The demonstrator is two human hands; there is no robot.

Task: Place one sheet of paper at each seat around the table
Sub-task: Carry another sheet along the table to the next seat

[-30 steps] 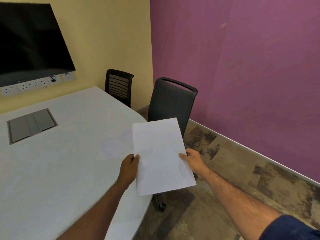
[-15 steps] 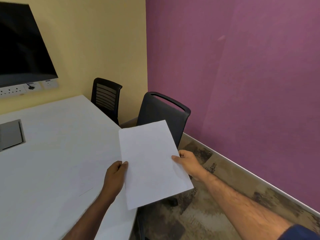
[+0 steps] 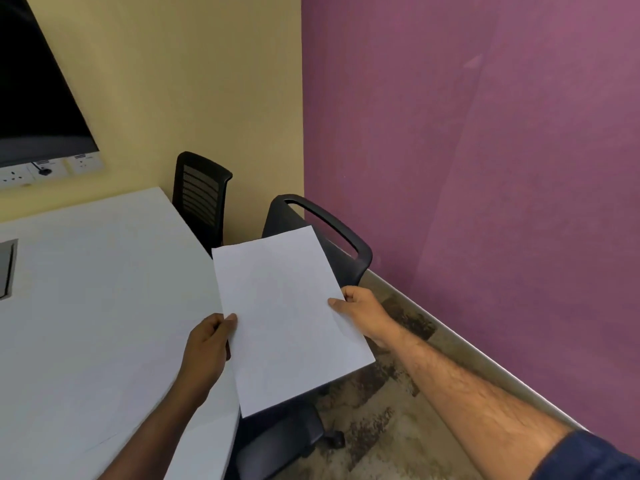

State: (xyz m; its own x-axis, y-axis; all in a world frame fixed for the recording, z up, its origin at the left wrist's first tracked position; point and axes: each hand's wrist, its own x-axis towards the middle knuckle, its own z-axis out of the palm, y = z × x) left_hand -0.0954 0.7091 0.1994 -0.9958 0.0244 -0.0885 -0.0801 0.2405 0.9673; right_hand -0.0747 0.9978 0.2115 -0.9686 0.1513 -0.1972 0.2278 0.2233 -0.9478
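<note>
I hold white paper in the air over the right edge of the white table. My left hand pinches its left edge and my right hand pinches its right edge. Whether it is one sheet or several I cannot tell. Directly behind and below the paper stands a black chair pushed against the table. A second black chair with a slatted back is farther along the same side, near the yellow wall. A faint sheet edge shows on the table near the bottom.
A dark wall screen hangs at upper left with a socket strip beneath. A grey cable hatch is set into the table at the left edge. The purple wall runs close on the right, leaving a narrow patterned floor strip.
The view has moved forward and turned right along the table; the near chair is now closer and lower. The paper stays held in both hands and sits a little farther right of the table edge.
</note>
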